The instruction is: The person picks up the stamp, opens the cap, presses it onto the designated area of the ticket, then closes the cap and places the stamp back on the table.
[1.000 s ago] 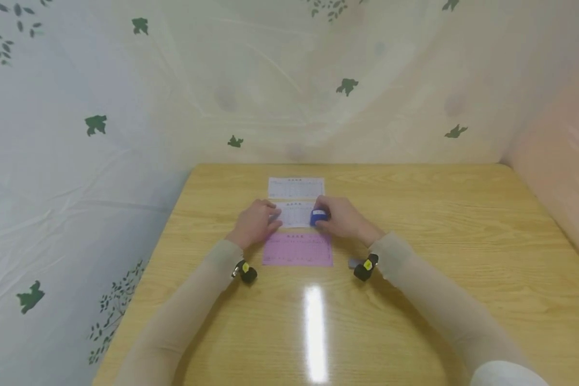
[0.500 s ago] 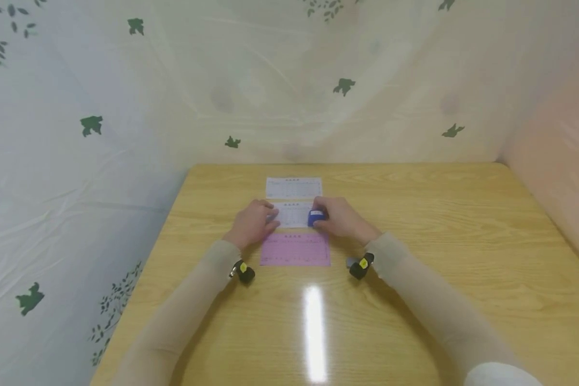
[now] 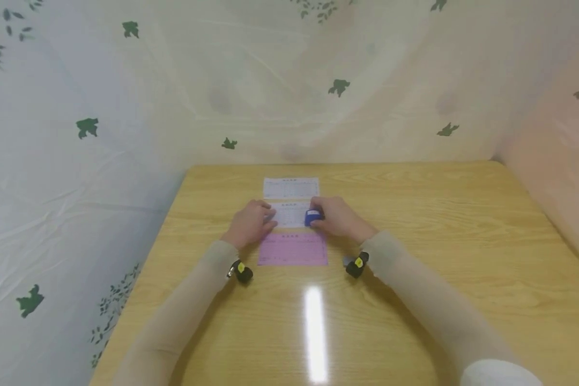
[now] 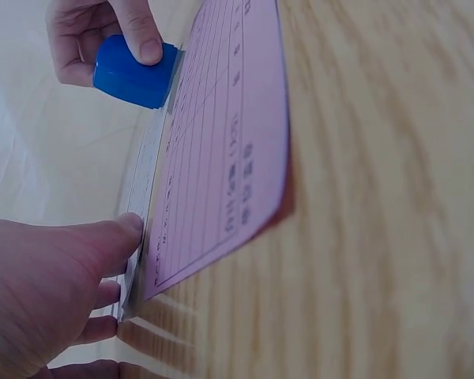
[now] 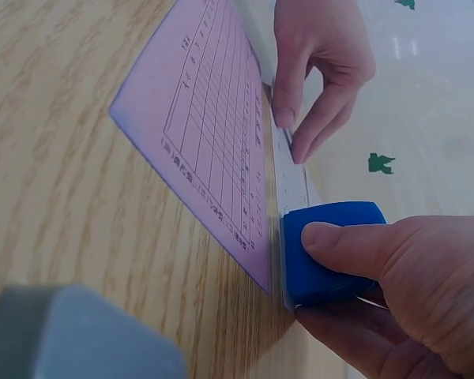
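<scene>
My right hand [image 3: 339, 217] grips a blue stamp [image 3: 312, 217] between thumb and fingers. The stamp stands upright on the right end of the middle white form [image 3: 289, 215], and its underside is hidden. At the form's left end, the thumb and fingertips of my left hand [image 3: 251, 222] rest on the paper. Nearer to me lies a pink form [image 3: 292, 250], whose near edge lifts off the table in the left wrist view. Printed lines and text cover the forms, too small to read in the head view.
Beyond the middle form lies another white form [image 3: 291, 187]. A grey block-like piece [image 5: 83, 335] sits on the wooden table [image 3: 439, 214] under my right wrist. A patterned cloth [image 3: 270, 80] hangs behind the table and at both sides.
The head view has shifted slightly, so everything appears a little further left. Both hands and the stamp keep their places on the middle form.
</scene>
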Demonstrator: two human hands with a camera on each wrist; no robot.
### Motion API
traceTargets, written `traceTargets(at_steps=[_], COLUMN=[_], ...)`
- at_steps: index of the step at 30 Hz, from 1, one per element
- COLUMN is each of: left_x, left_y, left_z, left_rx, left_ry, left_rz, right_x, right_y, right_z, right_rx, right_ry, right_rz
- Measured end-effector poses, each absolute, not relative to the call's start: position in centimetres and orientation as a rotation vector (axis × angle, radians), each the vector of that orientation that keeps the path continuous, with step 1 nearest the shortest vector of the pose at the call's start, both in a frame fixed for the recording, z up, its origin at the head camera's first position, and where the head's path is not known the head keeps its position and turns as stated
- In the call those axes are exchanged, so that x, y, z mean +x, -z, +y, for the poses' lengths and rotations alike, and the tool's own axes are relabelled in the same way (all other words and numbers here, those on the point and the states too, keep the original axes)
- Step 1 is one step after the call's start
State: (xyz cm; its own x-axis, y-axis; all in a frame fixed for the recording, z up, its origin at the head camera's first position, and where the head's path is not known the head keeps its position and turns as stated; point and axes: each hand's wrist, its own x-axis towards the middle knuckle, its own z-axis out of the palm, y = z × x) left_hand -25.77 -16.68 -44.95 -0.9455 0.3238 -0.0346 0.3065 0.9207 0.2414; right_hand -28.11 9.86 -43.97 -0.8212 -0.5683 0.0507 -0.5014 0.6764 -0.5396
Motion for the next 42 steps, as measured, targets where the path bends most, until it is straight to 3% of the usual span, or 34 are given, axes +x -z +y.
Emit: traceTargets(at_steps=[42], left_x=[-26.5], left_y=[46.0], left_z=[-16.2], left_rx=[0.475], left_ry=[-0.383], left_rz=[2.997], right_x=[-28.3], right_y=[44.4], right_z=[10.9], right_rx=[-0.848], right_ry=[0.889], right_rz=[2.742])
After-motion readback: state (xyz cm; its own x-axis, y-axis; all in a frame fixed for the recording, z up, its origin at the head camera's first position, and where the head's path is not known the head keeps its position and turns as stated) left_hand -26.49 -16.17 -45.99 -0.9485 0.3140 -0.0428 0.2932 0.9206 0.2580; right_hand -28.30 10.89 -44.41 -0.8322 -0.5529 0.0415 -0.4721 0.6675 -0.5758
